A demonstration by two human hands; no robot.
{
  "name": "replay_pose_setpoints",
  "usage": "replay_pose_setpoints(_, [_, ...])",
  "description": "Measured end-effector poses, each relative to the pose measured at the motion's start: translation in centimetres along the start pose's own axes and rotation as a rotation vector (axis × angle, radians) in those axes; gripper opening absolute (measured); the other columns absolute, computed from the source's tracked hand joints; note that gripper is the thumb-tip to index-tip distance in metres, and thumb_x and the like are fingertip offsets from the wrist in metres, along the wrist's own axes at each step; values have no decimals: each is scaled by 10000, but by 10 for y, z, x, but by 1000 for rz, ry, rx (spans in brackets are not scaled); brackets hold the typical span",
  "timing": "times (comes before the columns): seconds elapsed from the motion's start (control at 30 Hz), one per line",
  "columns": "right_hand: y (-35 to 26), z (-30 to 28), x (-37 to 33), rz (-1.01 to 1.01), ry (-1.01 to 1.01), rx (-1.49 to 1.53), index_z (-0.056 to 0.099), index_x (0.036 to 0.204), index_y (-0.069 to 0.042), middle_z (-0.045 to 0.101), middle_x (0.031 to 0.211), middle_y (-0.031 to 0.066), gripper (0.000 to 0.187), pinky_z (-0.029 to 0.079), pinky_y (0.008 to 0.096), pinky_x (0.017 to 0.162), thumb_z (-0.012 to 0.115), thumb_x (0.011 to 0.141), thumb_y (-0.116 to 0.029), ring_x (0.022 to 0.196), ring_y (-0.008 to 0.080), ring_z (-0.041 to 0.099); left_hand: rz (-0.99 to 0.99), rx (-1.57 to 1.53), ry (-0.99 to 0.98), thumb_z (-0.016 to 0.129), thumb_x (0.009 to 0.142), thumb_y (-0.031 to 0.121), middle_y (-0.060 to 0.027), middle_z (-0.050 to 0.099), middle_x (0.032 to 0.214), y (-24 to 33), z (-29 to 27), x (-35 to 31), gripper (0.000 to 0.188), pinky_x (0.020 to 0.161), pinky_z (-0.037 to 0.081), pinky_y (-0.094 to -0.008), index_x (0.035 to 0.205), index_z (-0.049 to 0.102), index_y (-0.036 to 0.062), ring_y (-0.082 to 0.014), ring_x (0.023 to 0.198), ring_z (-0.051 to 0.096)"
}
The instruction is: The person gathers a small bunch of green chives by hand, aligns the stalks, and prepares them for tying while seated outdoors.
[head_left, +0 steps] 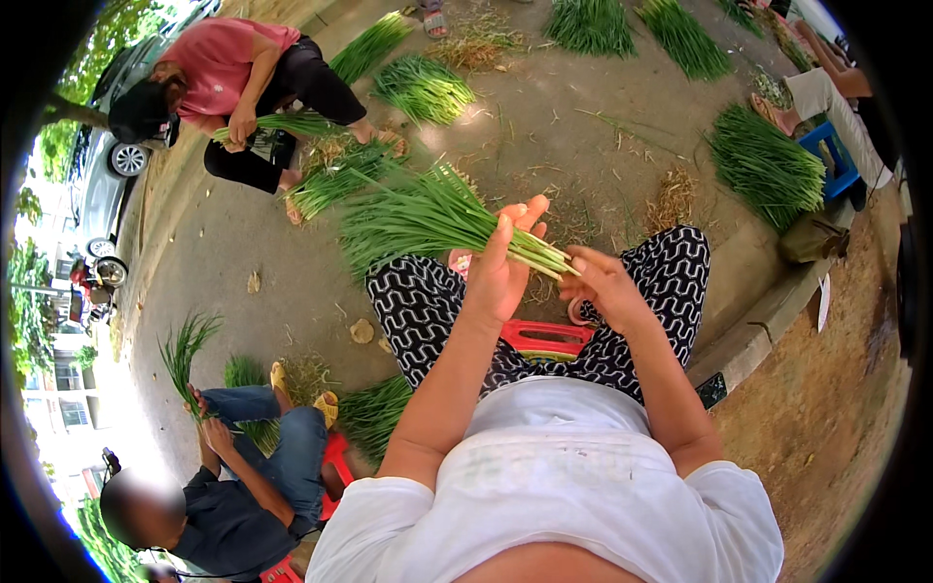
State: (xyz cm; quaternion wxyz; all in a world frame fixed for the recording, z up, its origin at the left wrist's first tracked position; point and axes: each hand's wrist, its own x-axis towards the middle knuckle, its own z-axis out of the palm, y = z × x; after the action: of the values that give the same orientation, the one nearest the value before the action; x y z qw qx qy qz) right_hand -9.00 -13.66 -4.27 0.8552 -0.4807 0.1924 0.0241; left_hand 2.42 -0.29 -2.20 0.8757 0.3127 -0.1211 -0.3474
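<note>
A bunch of green chives [428, 219] lies across my left hand [498, 277], its leaves fanned out to the left and its pale stem ends pointing right. The thumb of that hand presses on the bunch while some fingers show beyond it. At the cut ends, the fingers of my right hand [607, 287] close on a few pale stems. Both hands are above my lap, between my patterned trouser knees. Below them part of a red plastic stool [549, 335] shows, with a small roll [580, 311] by my right thigh.
Piles of chives lie on the pavement, one at the far right [768, 165] beside a blue stool [831, 160]. A co-worker in pink [228, 73] and another in dark clothes [248, 510] handle chives on my left. A kerb [748, 345] runs along my right, with a phone [712, 391] nearby.
</note>
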Motion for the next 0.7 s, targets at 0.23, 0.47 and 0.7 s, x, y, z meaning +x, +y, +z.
replay_pose_setpoints(0.23, [-41, 17, -1, -262, -58, -452, 512, 1131, 41, 572, 756, 45, 465, 469, 246, 584, 583, 820, -297, 709, 94, 548, 2, 195, -24, 495, 879, 230, -118, 474, 1237, -5, 15, -4, 203, 941, 340, -351, 1020, 551, 96, -210, 1180, 398])
replay_pose_setpoints(0.47, [-36, 16, -3, 74, -236, -403, 566, 830, 1, 534, 603, 32, 257, 371, 222, 398, 589, 830, -255, 445, 97, 469, -259, 217, -94, 523, 861, 214, -166, 477, 1213, -11, 23, -14, 242, 793, 476, -364, 1050, 546, 65, -221, 969, 545])
replay_pose_setpoints(0.7, [-38, 7, -9, 172, -323, -251, 525, 773, -20, 472, 528, 22, 222, 295, 219, 372, 562, 848, -225, 416, 81, 401, -192, 13, -133, 564, 828, 244, -151, 558, 1082, -15, 20, -12, 393, 831, 472, -434, 1154, 490, 37, -286, 975, 550])
